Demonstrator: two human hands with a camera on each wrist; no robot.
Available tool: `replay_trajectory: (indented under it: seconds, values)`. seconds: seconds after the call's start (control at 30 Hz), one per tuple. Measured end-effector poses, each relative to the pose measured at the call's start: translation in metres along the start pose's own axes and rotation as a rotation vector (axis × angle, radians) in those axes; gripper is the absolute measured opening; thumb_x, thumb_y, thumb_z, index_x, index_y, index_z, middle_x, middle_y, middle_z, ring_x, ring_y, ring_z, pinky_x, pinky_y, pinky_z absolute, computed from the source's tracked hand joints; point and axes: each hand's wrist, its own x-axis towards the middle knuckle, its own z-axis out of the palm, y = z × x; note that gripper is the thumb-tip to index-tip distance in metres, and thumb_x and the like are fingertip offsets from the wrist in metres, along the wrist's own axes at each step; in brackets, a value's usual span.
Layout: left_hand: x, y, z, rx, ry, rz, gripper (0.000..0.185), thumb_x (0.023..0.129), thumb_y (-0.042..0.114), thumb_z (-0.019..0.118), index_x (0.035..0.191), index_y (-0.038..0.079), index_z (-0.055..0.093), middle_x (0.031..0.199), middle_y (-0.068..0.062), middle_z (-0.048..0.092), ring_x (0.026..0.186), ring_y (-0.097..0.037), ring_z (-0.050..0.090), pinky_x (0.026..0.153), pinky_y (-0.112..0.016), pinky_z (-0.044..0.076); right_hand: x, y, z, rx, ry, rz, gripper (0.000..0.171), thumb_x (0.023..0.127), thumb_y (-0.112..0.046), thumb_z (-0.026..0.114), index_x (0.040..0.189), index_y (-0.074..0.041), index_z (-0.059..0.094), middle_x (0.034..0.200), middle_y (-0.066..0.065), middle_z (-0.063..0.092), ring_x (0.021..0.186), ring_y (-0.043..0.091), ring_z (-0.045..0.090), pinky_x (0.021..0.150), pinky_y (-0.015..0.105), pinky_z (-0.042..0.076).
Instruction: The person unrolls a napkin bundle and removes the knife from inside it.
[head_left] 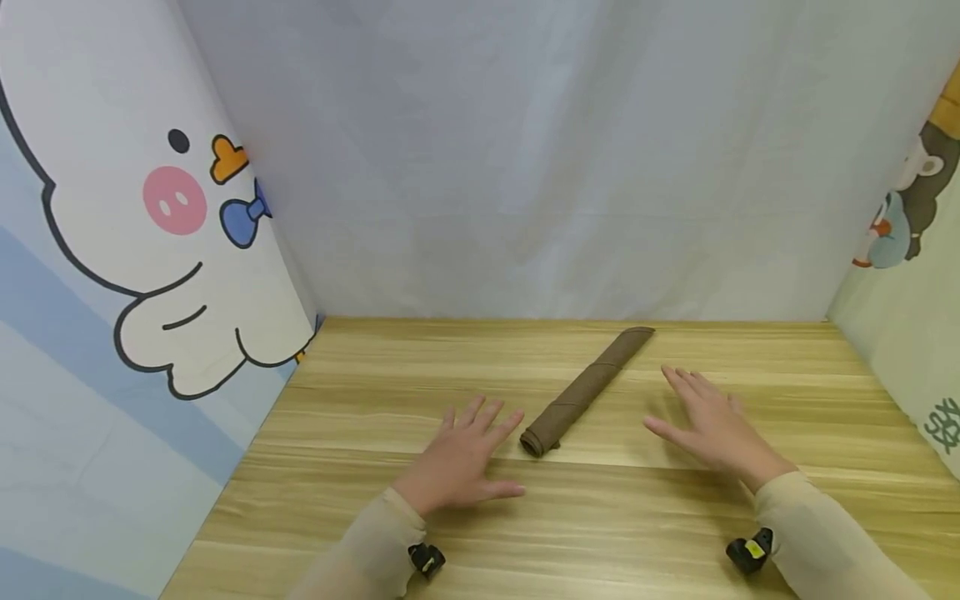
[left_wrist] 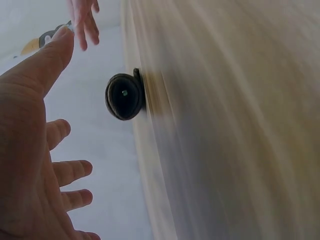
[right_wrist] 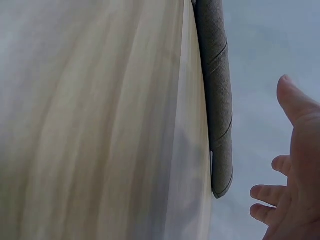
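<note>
A brown roll of cloth-like material (head_left: 585,393) lies diagonally on the wooden table, its near end pointing toward the left hand. In the left wrist view the hollow, layered end of the roll (left_wrist: 124,97) faces the camera. The left hand (head_left: 463,457) is spread above the table just left of that near end, holding nothing. To the right of the roll, the right hand (head_left: 712,427) hovers with fingers extended and thumb apart, also holding nothing. The right wrist view shows the roll's long side (right_wrist: 218,100) beside the right hand (right_wrist: 295,165).
The wooden table (head_left: 337,517) ends at a pale curtain (head_left: 540,167) behind it. At the left stands a panel with a cartoon duck (head_left: 97,167); another printed panel (head_left: 900,333) borders the right side. Small black cameras (head_left: 427,560) sit on both wrists.
</note>
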Motion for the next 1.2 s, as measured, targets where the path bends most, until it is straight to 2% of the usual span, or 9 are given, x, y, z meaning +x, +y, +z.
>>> replay_trajectory:
  seconds: [0.3, 0.47, 0.67, 0.8, 1.03, 1.2]
  values:
    - [0.019, 0.016, 0.001, 0.018, -0.017, 0.023, 0.095, 0.082, 0.077, 0.048, 0.156, 0.026, 0.016, 0.158, -0.013, 0.020, 0.142, -0.040, 0.020, 0.103, -0.068, 0.022, 0.022, -0.006, 0.014, -0.001, -0.031, -0.015, 0.091, 0.089, -0.067, 0.049, 0.155, -0.011, 0.020, 0.153, 0.024, 0.026, 0.140, 0.045, 0.019, 0.098, 0.077, 0.009]
    - [0.029, 0.020, 0.003, 0.025, -0.009, 0.037, 0.093, 0.083, 0.076, 0.047, 0.156, 0.025, 0.018, 0.156, -0.013, 0.024, 0.141, -0.040, 0.024, 0.102, -0.068, 0.025, 0.034, -0.008, 0.017, 0.003, -0.045, -0.011, 0.092, 0.089, -0.067, 0.049, 0.155, -0.011, 0.020, 0.153, 0.025, 0.025, 0.140, 0.045, 0.018, 0.099, 0.076, 0.007]
    - [0.040, 0.022, 0.007, 0.037, -0.006, 0.032, 0.091, 0.084, 0.076, 0.045, 0.155, 0.025, 0.021, 0.153, -0.014, 0.032, 0.139, -0.038, 0.028, 0.101, -0.067, 0.030, 0.049, -0.013, 0.016, 0.006, -0.074, 0.004, 0.091, 0.089, -0.066, 0.049, 0.155, -0.010, 0.019, 0.153, 0.028, 0.023, 0.140, 0.047, 0.017, 0.099, 0.076, 0.006]
    - [0.047, 0.023, 0.008, 0.029, -0.022, 0.025, 0.089, 0.085, 0.074, 0.046, 0.155, 0.025, 0.021, 0.153, -0.012, 0.032, 0.140, -0.037, 0.027, 0.101, -0.066, 0.030, 0.059, -0.014, 0.016, 0.003, -0.090, 0.012, 0.092, 0.089, -0.068, 0.047, 0.155, -0.009, 0.018, 0.153, 0.028, 0.021, 0.140, 0.047, 0.016, 0.100, 0.076, 0.005]
    - [0.056, 0.022, 0.011, 0.071, -0.074, 0.010, 0.085, 0.088, 0.073, 0.041, 0.155, 0.027, 0.019, 0.154, -0.008, 0.031, 0.142, -0.035, 0.025, 0.101, -0.065, 0.030, 0.075, -0.013, 0.022, -0.027, -0.115, 0.023, 0.100, 0.085, -0.078, 0.038, 0.155, -0.010, 0.016, 0.153, 0.029, 0.020, 0.140, 0.047, 0.017, 0.098, 0.077, 0.007]
    - [0.058, 0.019, 0.013, 0.076, -0.093, 0.009, 0.078, 0.092, 0.069, 0.038, 0.155, 0.027, 0.020, 0.154, -0.005, 0.031, 0.142, -0.034, 0.024, 0.103, -0.065, 0.028, 0.085, -0.013, 0.029, -0.022, -0.136, 0.047, 0.100, 0.085, -0.078, 0.038, 0.155, -0.011, 0.016, 0.153, 0.030, 0.019, 0.139, 0.049, 0.016, 0.099, 0.076, 0.006]
